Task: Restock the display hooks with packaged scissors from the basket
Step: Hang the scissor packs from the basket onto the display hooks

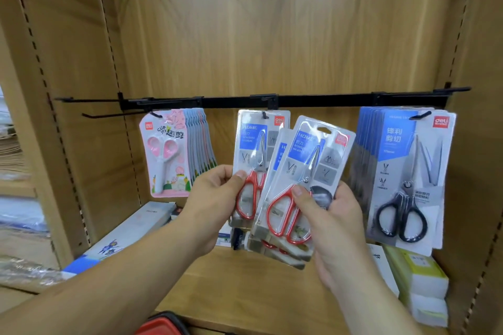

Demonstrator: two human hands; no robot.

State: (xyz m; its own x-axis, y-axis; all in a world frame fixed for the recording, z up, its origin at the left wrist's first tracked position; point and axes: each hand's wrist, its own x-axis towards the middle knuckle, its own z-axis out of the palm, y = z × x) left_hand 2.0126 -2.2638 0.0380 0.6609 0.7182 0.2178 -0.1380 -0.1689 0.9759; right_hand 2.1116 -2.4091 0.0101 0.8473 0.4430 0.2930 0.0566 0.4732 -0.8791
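Note:
A black rail (313,100) with hooks crosses the wooden shelf back. On its middle hook (264,115) hangs one pack of red-handled scissors (251,144); my left hand (215,198) pinches that pack at its lower left edge. My right hand (334,215) grips a fanned stack of several red-handled scissors packs (299,171), tilted right, just in front of and below the middle hook, thumb on the front pack. Pink scissors packs (168,155) hang at the left, black-handled scissors packs (405,171) at the right. A red basket rim (163,325) shows at the bottom edge.
An empty black hook (114,115) sticks out at the far left of the rail. Flat boxes (130,231) lie on the shelf board at the left, and white and yellow boxes (419,280) are stacked at the right. Slotted uprights frame the bay.

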